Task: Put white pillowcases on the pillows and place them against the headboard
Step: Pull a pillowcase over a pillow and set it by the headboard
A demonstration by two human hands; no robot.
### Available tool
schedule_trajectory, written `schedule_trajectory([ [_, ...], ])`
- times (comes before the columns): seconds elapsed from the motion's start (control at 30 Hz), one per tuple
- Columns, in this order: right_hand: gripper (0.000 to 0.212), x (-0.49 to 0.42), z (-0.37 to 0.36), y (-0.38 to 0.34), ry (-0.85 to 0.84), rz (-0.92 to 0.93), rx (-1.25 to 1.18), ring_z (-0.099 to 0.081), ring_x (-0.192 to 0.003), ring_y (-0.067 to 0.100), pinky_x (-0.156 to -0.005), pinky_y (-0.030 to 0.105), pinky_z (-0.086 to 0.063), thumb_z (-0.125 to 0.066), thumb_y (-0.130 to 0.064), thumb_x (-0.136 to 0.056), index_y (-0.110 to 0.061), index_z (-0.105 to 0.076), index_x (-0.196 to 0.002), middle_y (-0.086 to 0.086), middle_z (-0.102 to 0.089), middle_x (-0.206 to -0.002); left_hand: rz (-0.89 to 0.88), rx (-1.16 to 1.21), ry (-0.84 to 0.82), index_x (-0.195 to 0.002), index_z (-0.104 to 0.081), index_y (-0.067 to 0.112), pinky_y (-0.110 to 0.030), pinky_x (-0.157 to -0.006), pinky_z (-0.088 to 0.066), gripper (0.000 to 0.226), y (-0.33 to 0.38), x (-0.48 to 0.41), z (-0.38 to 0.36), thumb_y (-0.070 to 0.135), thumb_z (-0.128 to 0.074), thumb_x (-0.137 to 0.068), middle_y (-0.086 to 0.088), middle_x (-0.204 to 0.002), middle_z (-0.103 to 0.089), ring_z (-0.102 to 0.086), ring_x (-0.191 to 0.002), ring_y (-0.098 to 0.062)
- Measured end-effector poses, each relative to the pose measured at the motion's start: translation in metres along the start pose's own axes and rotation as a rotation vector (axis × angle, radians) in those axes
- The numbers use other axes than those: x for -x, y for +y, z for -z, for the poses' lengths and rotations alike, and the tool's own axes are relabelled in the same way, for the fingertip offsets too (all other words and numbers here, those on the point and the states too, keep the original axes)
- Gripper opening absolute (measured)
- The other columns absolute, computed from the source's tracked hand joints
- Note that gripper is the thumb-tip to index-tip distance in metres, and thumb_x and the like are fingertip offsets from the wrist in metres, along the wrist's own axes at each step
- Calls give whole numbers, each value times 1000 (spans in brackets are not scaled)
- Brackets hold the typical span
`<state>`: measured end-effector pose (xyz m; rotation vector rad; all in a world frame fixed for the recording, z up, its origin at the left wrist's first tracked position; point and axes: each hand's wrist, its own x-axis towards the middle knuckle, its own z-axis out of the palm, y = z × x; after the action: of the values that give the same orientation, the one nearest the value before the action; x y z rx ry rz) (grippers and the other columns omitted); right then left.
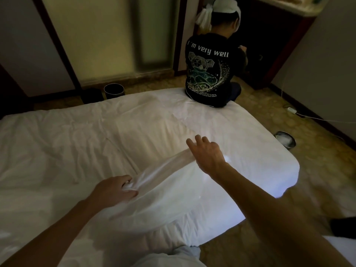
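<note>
A white pillowcase (169,189) lies stretched and blurred over the near corner of the white bed (96,135). My left hand (117,187) is closed on a bunched edge of the pillowcase. My right hand (207,153) holds the other end of that edge, with its fingers partly spread above the cloth. The fabric between the two hands is pulled taut. No pillow and no headboard are visible in the head view.
A person in a black printed shirt (209,70) sits on the bed's far edge, facing away toward a dark cabinet. A black bin (114,90) stands beyond the bed, a metal bowl (285,140) on the floor at right, and a white cable (316,117) by the wall.
</note>
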<state>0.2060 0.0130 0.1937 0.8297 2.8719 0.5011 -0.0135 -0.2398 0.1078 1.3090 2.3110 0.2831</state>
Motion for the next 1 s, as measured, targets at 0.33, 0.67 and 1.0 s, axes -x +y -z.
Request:
schedule_trajectory([
  [0.33,30,21,-24,9,30,-314,-181,-62,-62,28,-53,29,-38,-49,-12,-88,-9,-59,-116,5,-69,-77,-56,-181,308,-87,-58,17,-29,-57,-36,30,5,1,3,46,-55,-94,1,-73,-66,-67,-69,-24],
  [0.67,18,29,91,-16,-90,-115,-106,-69,-80,26,-66,28,-45,-50,-28,-92,-18,-64,-94,5,-70,-89,-204,-257,402,-75,-57,17,-29,-48,-43,45,20,-9,13,55,-34,-84,-2,-63,-64,-66,-58,-26],
  [1.0,35,-33,42,-173,-437,401,-287,-63,-108,27,-84,37,-47,-61,-37,-91,-18,-58,-120,6,-64,-117,-155,-46,90,-92,-61,27,-30,-68,-44,37,-27,30,24,63,-49,-88,10,-84,-63,-60,-79,-11],
])
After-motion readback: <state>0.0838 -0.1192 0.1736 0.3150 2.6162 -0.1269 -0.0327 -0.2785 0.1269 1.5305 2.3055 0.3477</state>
